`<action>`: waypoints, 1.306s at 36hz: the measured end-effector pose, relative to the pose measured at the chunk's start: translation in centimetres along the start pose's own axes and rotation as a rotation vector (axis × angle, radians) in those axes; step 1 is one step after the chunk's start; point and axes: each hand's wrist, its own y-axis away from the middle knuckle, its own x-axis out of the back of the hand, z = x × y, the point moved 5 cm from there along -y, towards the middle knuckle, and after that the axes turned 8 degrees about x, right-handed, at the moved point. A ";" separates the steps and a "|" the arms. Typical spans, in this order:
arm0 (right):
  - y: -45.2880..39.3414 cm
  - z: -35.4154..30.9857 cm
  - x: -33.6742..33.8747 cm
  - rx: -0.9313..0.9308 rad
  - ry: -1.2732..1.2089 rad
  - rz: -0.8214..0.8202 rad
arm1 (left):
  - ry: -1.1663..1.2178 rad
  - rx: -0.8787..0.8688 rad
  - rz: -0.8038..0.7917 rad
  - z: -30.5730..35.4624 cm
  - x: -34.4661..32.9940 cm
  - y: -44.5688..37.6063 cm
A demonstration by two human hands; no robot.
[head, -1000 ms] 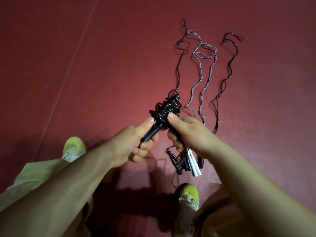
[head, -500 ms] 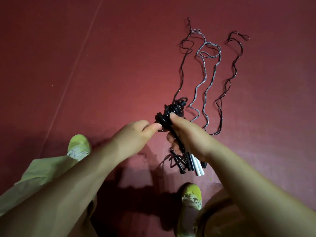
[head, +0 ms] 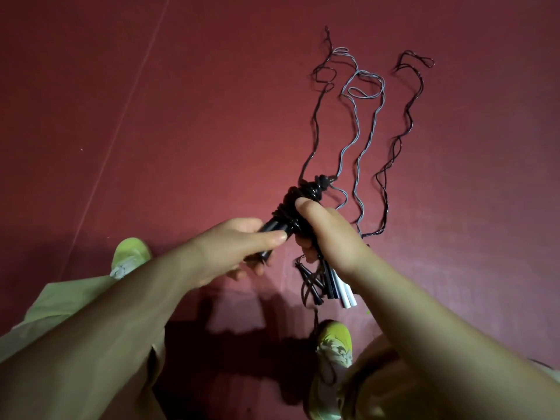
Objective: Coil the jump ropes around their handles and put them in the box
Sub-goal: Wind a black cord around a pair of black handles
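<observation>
Both hands point(head: 230, 250) point(head: 327, 234) clamp the coiled black handles point(head: 291, 213) — long axis slanting up-right.

- The left hand point(head: 233, 250), which half a second ago only touched the black coil point(head: 298, 204) with its fingertips, now wraps around the black handles point(head: 271, 230) again.
- The right hand point(head: 330, 234) has slid its thumb further up onto the coil.
</observation>
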 end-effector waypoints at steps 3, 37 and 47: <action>-0.2 -0.4 0.2 0.080 -0.034 0.045 | 0.391 0.122 -0.336 0.2 -1.1 1.1; -0.5 0.9 1.1 -0.189 0.002 -0.195 | 0.051 -0.031 0.118 0.2 0.6 0.0; -0.1 1.2 0.6 -0.199 -0.090 -0.210 | -0.661 -0.248 0.506 0.5 1.2 -0.3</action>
